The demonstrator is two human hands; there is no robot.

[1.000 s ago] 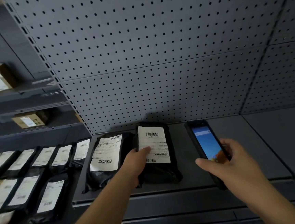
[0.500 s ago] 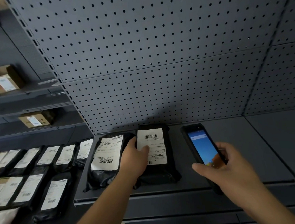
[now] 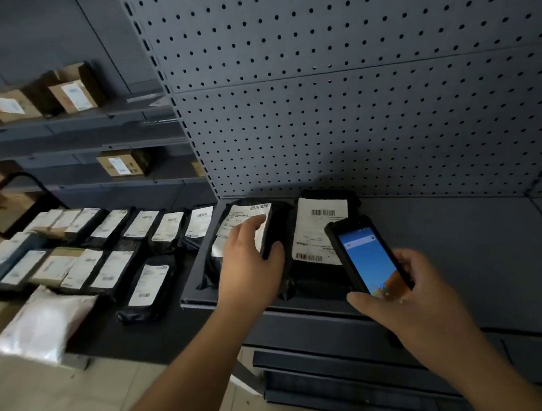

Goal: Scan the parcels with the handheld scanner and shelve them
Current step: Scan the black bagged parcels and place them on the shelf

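Two black parcels lie side by side on the grey shelf (image 3: pixel 463 247), just in front of the pegboard back panel (image 3: pixel 352 100). The left parcel (image 3: pixel 279 237) sits toward 11 o'clock from the middle of the view, its white label (image 3: pixel 247 215) facing up with a barcode along the far edge. The right parcel (image 3: pixel 323 233) lies just beside it at its 3 o'clock, its own white label showing barcodes at the far and near ends.

The left hand (image 3: pixel 250 263) rests on the left parcel: the fingers lie fairly straight across the label, while the thumb hooks over the parcel's right edge, between the two parcels. The hand covers the near half of that label.

The handheld scanner (image 3: pixel 367 256), a black phone-like unit with a lit blue screen, is gripped in the right hand (image 3: pixel 415 294), at 3 o'clock from the left hand. The fingers wrap its right edge and the thumb lies along its near left corner. Its far end overlaps the near right corner of the right parcel's label in this view; whether it touches the parcel cannot be told.

At 9 o'clock, a lower dark surface carries rows of labelled black parcels (image 3: pixel 148 281) and a white bag (image 3: pixel 44 323). Toward 10 o'clock, cardboard boxes (image 3: pixel 73 94) stand on further shelves.
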